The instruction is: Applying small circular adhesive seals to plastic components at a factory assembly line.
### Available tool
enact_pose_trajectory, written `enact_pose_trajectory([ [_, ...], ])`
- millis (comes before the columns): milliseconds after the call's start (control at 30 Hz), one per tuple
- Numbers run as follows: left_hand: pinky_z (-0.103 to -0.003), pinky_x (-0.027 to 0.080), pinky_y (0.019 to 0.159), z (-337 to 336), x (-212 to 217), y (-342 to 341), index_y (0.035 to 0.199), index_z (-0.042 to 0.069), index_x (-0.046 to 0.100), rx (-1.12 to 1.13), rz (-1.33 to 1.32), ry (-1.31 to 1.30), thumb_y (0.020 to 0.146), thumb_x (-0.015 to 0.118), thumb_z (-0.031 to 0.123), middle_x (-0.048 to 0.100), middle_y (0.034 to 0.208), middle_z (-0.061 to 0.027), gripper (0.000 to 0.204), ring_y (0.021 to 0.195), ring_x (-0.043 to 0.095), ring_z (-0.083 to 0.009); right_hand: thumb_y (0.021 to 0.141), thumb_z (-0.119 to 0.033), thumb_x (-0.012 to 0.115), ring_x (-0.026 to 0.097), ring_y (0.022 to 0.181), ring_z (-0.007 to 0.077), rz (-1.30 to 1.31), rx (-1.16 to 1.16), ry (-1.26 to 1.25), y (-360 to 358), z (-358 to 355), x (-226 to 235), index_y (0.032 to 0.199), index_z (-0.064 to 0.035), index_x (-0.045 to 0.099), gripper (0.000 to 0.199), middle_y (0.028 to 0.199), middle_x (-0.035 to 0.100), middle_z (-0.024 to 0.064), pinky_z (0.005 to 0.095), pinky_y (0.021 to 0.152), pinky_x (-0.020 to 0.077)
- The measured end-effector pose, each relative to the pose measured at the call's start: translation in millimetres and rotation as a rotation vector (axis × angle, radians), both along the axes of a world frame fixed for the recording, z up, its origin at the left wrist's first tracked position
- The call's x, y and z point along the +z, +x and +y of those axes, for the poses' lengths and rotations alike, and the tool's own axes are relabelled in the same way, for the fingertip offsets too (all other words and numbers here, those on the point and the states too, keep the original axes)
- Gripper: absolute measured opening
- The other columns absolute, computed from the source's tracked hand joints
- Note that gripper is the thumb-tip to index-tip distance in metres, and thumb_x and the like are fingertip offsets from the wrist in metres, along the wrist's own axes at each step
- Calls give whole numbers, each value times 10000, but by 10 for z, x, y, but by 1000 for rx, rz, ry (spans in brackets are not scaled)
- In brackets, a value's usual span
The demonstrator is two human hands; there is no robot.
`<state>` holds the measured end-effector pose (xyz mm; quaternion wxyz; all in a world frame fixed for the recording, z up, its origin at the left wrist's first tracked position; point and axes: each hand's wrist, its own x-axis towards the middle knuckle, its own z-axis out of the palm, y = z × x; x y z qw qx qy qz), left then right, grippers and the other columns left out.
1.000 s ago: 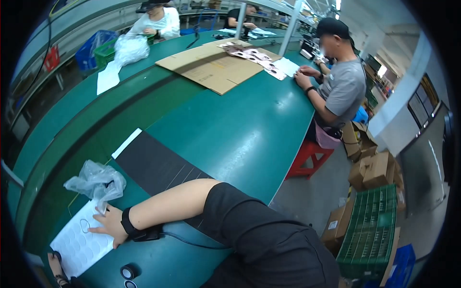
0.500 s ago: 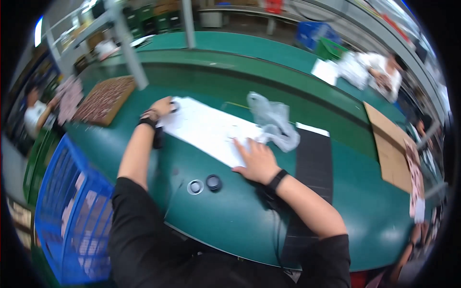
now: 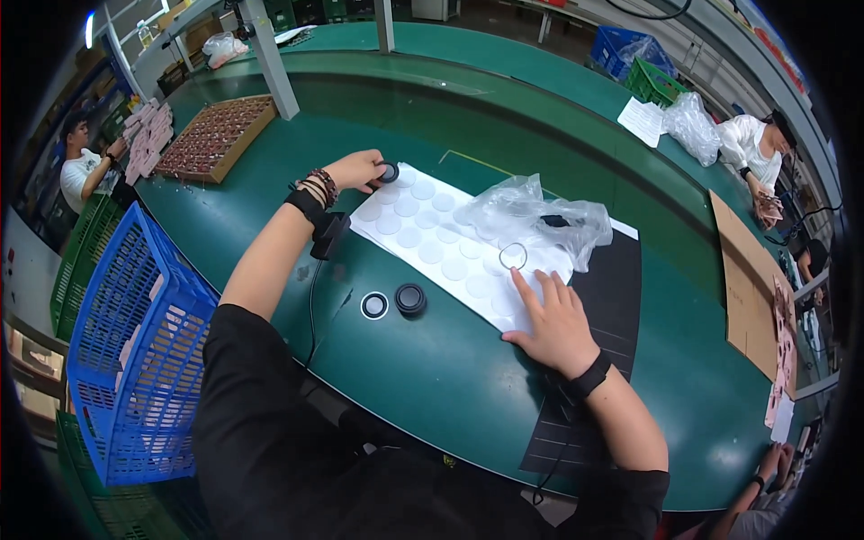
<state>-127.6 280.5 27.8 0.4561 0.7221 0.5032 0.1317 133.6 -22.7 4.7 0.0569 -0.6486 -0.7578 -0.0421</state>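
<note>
A white sheet (image 3: 427,211) covered in rows of round clear stickers lies slantwise on the green table. At its far left corner my left hand (image 3: 354,171) is closed, thumb and fingers on a small black round part (image 3: 389,172). My right hand (image 3: 556,326) rests with spread fingers on the sheet's near right end. Just beyond its index fingertip is a thin dark ring (image 3: 513,256). A crumpled clear plastic bag (image 3: 540,216) covers part of the sheet's far right side. Between me and the sheet lie a black round cap-like part (image 3: 410,300) and a silver-rimmed disc (image 3: 374,305).
A black strip (image 3: 616,297) runs under the bag toward the table's front edge. At left stand a blue basket (image 3: 144,360) and a shallow box of small parts (image 3: 216,135). A cardboard sheet (image 3: 742,279) lies at right. Other people work at both sides.
The view has shifted, and the sheet's round stickers now show clearly. Both hands remain at the sheet's two ends. A thin ring now shows by my right index fingertip.
</note>
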Motion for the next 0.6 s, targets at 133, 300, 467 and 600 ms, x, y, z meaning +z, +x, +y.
enact_pose_trajectory([
  [133, -296, 502, 681, 100, 81, 54, 872, 39, 518, 21, 56, 335, 863, 501, 172, 578, 878, -63, 134, 800, 561, -139, 673, -368, 712, 418, 1144, 368, 76, 65, 11, 109, -17, 94, 1379, -208, 292, 837, 1247, 406, 204, 436, 963, 339],
  [300, -267, 460, 683, -818, 694, 302, 846, 73, 518, -10, -657, 337, 863, 503, 143, 552, 758, -22, 73, 758, 524, -102, 604, -218, 763, 435, 1112, 342, 405, 192, 203, 336, -23, 319, 1356, -224, 347, 860, 1222, 425, 182, 449, 971, 319],
  [467, -268, 451, 763, -2196, 327, 742, 945, 21, 518, -779, -502, -7, 867, 535, 112, 623, 917, -92, 122, 829, 595, -175, 563, -165, 770, 447, 1119, 309, -111, 175, 500, 552, 629, 295, 1351, -288, 340, 906, 1220, 462, 97, 423, 950, 350],
  [600, -262, 466, 647, -2643, 141, 879, 913, 23, 514, -1092, -333, -277, 882, 509, 113, 599, 836, -64, 95, 755, 582, -138, 600, -175, 757, 462, 1097, 287, -119, 70, 259, 714, 1387, -84, 1374, -315, 274, 923, 1177, 475, 86, 466, 905, 379],
])
